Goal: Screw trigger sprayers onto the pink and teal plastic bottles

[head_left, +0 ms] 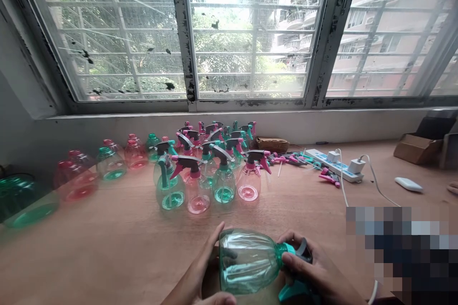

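Observation:
I hold a clear teal spray bottle lying on its side just above the wooden table, near the front edge. My left hand wraps around the bottle's round base. My right hand is closed on its neck and the grey-and-teal trigger head. Further back stands a cluster of finished teal and pink spray bottles with trigger heads on.
Headless pink and teal bottles lie along the left. Loose trigger heads, a power strip with plugs and cables, a white device and cardboard boxes sit on the right. Another person's fingertip shows at the right edge.

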`<state>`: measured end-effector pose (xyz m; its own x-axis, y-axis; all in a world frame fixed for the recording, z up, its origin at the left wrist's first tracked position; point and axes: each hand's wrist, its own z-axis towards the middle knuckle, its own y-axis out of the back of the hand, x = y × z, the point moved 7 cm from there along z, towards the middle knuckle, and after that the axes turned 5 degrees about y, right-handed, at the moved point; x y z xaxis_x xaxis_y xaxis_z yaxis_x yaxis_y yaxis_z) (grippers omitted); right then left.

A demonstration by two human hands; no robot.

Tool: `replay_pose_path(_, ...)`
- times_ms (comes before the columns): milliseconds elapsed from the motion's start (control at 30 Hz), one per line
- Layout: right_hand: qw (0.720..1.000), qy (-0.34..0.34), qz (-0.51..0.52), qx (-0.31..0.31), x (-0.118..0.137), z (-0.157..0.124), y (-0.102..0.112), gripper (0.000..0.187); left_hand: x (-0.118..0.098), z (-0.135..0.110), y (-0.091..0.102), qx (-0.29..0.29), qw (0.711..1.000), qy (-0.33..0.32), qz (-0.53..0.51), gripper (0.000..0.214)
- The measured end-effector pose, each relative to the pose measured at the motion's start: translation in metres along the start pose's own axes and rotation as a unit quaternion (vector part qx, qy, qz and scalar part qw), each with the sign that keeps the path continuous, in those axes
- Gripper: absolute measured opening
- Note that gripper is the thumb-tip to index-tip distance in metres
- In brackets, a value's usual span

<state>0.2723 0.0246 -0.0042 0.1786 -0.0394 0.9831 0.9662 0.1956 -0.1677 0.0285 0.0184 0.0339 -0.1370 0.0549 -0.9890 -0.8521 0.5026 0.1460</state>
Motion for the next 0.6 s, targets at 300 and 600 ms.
replay_pose_path(300, 1.000, -0.009, 0.017, -0.013, 0.000, 0.000, -0.001, 0.042, 0.012, 0.007, 0.001, -0.006, 0.998, -0.051, 0.032, 0.089)
replay_pose_path(600, 1.000, -0.010, -0.020, 0.003, 0.001, 0.000, -0.004, 0.041, 0.036, 0.020, 0.005, 0.001, 0.997, -0.038, -0.074, 0.078)
